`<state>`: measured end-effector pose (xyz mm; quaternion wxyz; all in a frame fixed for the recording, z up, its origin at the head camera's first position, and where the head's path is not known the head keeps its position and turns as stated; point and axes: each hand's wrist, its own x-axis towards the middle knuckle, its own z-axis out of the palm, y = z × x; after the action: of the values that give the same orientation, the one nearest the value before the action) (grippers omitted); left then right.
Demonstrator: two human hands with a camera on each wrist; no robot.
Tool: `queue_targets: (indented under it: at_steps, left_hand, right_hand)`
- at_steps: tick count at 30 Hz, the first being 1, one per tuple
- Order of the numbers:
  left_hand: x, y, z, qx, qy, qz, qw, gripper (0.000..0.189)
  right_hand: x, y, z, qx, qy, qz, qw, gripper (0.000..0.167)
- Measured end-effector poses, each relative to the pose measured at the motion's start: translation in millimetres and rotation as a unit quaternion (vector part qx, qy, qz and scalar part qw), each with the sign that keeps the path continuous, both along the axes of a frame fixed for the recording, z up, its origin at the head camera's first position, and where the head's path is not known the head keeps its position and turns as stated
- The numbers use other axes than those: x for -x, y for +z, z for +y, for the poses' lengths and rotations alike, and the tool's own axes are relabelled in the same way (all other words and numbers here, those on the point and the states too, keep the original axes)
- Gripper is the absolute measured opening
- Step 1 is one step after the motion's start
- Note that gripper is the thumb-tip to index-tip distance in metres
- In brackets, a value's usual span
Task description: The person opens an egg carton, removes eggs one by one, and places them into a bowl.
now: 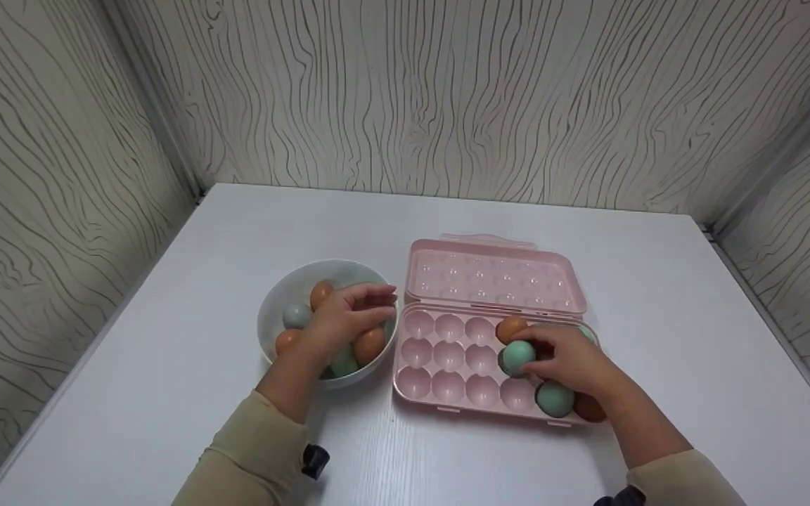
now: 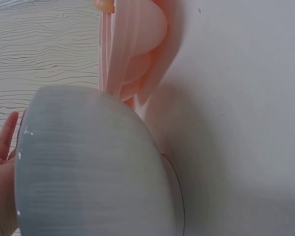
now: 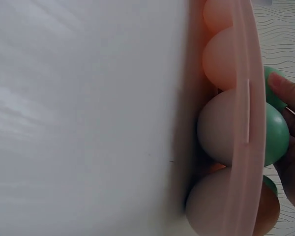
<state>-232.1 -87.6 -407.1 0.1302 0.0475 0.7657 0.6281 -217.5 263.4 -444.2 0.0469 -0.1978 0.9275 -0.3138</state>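
At the middle row of the pink egg carton (image 1: 448, 385), the right hand (image 1: 565, 357) pinches a green egg (image 1: 519, 356) between thumb and fingers, just beside a brown egg (image 1: 510, 328). Over the white bowl (image 1: 275, 299) of mixed eggs, the left hand (image 1: 346, 314) hovers, thumb and fingers apart.

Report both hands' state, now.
Left hand: open over the bowl, holding nothing visible.
Right hand: closed, pinching a green egg over the pink egg tray.

Glossy plastic egg box (image 1: 465, 371)
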Motion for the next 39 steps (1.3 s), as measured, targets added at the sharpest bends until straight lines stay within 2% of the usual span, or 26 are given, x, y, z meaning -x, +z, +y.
queue_targets:
  at_steps: [7,11,20,28,39]
  left_hand:
    - [-1.3,-0.3,2.5,0.008,-0.007,0.003,0.9999,0.049]
    - [-0.9,-0.5,5.4,0.001,-0.019,0.01,0.9998,0.048]
    - [0.3,0.1,18.1,-0.023,-0.064,0.035,0.9971,0.042]
    - [-0.8,-2.7,32.9,-0.067,-0.095,0.033,0.9927,0.045]
    - [-4.6,-3.9,57.2,-0.036,-0.115,0.04,0.9919,0.045]
  right_hand:
    - [2.2,14.5,2.1,0.058,-0.052,-0.074,0.9942,0.042]
    - [2.0,22.8,1.7,0.075,-0.067,-0.098,0.9901,0.044]
    - [5.8,44.5,-5.6,0.048,-0.036,-0.056,0.9966,0.04]
    - [7.1,62.5,-22.7,0.07,-0.011,-0.055,0.996,0.035]
    - [5.7,82.0,-59.2,0.085,0.019,-0.087,0.9924,0.032]
